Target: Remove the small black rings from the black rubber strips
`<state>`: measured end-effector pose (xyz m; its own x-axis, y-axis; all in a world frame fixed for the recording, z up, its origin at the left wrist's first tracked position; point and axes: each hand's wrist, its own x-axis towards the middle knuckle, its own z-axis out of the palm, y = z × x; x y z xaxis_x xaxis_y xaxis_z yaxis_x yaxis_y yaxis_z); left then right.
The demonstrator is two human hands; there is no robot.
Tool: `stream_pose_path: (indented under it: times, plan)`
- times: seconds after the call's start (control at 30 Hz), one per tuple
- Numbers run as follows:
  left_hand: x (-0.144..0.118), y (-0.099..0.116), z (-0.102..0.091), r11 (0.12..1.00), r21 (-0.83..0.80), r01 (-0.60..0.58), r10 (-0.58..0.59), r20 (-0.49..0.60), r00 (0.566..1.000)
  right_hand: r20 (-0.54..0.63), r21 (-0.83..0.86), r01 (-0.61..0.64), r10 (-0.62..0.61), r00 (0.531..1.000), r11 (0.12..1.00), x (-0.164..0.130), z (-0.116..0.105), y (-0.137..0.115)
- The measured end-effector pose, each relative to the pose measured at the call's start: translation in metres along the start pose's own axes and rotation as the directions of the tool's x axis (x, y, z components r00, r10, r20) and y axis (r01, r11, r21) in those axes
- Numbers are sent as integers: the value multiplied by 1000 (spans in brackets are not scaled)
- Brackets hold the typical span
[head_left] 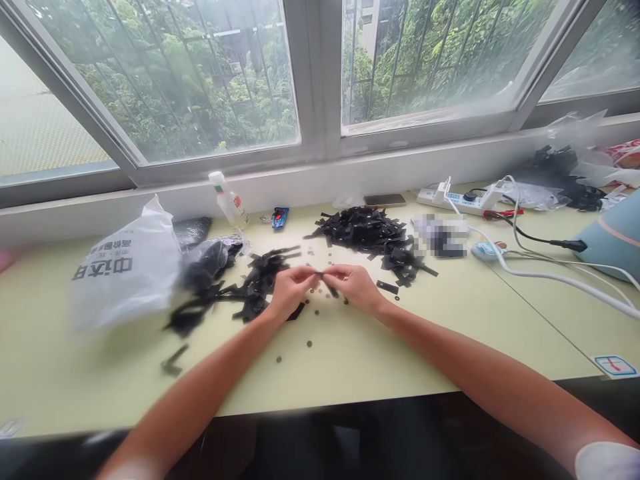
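A short black strip (320, 275) is held between the two hands at the middle of the pale worktop (450, 333), just above its surface. The left hand (290, 291) pinches the strip's left end and the right hand (354, 285) its right end, so the long axis runs roughly left to right, across the view. The fingers of both hands are closed on the strip, the tips nearly meeting; how tightly cannot be told at this size. Neither hand is nearer than the other: the strip lies between them. Small dark discs (309, 344) are scattered on the worktop below and in front of the hands. One pile of black strips (367, 233) lies beyond the right hand, another looser pile (250, 287) just beside the left hand, near a white plastic bag (125, 273).
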<state>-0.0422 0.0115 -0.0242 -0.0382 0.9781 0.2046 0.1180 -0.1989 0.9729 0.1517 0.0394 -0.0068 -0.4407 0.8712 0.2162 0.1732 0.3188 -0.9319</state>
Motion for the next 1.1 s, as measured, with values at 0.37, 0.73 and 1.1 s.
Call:
stream_pose_path:
  times: [0.37,0.73,1.1]
  plan:
    - [0,6,-2,996,86,26,-30,51,998,34,70,-73,71,997,995,0,-2,-7]
    - [-3,14,-1,980,196,33,-48,75,996,28,136,-146,143,989,980,0,-1,-8]
    - [-1,9,-3,991,132,27,-39,86,996,85,93,-118,110,990,989,0,-4,-9]
